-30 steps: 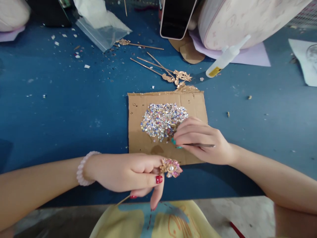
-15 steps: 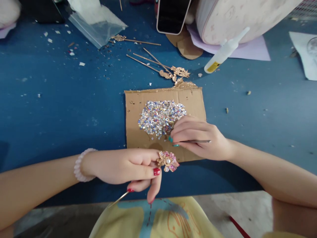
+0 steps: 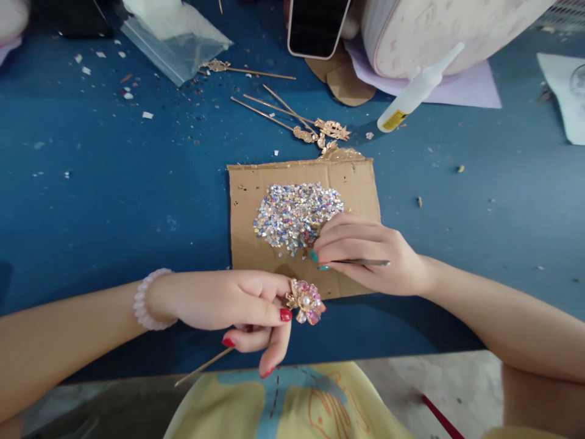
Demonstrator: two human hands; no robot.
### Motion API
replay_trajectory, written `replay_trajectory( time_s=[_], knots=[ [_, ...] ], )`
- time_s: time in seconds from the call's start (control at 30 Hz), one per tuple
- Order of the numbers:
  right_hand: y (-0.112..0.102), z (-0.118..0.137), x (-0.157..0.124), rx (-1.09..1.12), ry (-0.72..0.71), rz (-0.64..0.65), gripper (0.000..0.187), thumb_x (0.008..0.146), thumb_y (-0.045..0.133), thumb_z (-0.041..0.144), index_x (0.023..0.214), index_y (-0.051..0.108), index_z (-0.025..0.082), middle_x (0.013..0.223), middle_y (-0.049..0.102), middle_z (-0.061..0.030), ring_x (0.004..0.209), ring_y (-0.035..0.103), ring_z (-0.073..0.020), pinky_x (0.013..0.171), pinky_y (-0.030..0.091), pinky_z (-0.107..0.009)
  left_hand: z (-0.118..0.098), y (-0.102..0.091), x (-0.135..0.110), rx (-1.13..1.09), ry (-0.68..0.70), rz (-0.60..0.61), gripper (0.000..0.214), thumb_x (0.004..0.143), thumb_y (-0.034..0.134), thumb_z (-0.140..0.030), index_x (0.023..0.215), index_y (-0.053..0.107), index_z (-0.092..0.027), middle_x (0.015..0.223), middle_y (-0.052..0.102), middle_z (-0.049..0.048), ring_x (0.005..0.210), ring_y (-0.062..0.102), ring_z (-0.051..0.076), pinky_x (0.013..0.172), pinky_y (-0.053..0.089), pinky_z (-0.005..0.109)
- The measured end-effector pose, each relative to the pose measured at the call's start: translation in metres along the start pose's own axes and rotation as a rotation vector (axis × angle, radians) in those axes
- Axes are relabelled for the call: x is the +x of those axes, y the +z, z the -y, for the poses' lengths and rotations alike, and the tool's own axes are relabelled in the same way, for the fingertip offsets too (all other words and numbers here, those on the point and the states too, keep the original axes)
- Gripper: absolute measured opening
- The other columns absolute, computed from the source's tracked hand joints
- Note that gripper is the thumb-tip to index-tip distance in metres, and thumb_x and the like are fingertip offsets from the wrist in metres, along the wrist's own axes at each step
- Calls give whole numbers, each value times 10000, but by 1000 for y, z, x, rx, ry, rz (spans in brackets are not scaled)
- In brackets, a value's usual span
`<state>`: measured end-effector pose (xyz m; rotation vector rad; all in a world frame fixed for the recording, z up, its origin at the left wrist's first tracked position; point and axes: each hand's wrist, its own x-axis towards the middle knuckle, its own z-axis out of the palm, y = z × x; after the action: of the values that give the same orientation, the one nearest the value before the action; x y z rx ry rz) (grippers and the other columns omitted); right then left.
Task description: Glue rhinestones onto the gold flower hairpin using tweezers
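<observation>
A gold flower hairpin (image 3: 306,302), set with pink stones (a white pearl sits at its centre), is held at the near edge of the cardboard sheet (image 3: 243,247). Its head is pinched between thumb and forefinger by the grip of the left hand (image 3: 256,305), and its stem is seen slanting out below the fingers. A thin metal tool (image 3: 363,262) is pinched in the grip of the right hand (image 3: 377,253), just beside a spread of small stones (image 3: 297,213) on the cardboard; whether anything is held at its tip cannot be told. Beyond, gold pins (image 3: 333,129) are strewn on the blue surface (image 3: 137,213), with a glue bottle (image 3: 409,100) laid to their right and a phone (image 3: 317,27) placed farther back.
</observation>
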<state>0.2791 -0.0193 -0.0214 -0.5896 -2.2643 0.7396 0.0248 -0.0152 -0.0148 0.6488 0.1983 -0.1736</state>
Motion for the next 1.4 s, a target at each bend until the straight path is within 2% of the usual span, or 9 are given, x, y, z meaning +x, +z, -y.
replay_trajectory(
  time_s=[0.27, 0.47, 0.8, 1.0, 1.2, 1.4],
  knots=[
    [0, 1, -2, -9, -5, -2, 58, 956, 619, 93, 958, 646, 145, 873, 734, -71, 864, 663, -162, 824, 589, -355, 2, 0, -1, -6, 10, 2, 99, 1075, 372, -196, 1010, 446, -203, 687, 660, -25, 408, 299, 68, 410, 232, 216],
    [0, 1, -1, -9, -2, 14, 49, 954, 622, 98, 963, 650, 139, 873, 736, -73, 867, 656, -161, 829, 586, -351, 0, 1, 0, 17, 20, -3, 151, 1062, 396, -202, 927, 463, -203, 691, 654, -22, 402, 292, 63, 398, 194, 227],
    [1, 1, 0, -6, -1, 14, 41, 959, 624, 109, 971, 654, 133, 882, 737, -77, 877, 661, -162, 844, 591, -357, 1, -2, 1, 66, 16, 34, 216, 1023, 383, -163, 849, 507, -193, 708, 623, -8, 412, 309, 64, 393, 236, 219],
    [1, 1, 2, 21, 17, 21, 73, 945, 622, 63, 954, 652, 130, 880, 739, -79, 880, 658, -160, 834, 593, -344, 3, -3, 1, -6, 19, 50, 151, 1015, 347, -102, 1059, 441, -212, 749, 639, -31, 406, 302, 56, 399, 236, 203],
    [-1, 3, 1, 20, 30, 13, 62, 961, 612, 90, 969, 648, 140, 896, 734, -82, 899, 660, -163, 831, 592, -348, 3, -4, 1, -13, 29, 52, 153, 1026, 346, -118, 1113, 437, -206, 750, 637, -35, 407, 303, 53, 407, 241, 208],
    [1, 7, 1, 7, 27, 27, 58, 953, 616, 85, 956, 643, 137, 866, 729, -72, 863, 657, -161, 809, 588, -334, 3, -3, 1, 4, 51, 55, 137, 1044, 332, -115, 1085, 428, -205, 743, 634, -34, 415, 298, 58, 415, 242, 214]
  ],
)
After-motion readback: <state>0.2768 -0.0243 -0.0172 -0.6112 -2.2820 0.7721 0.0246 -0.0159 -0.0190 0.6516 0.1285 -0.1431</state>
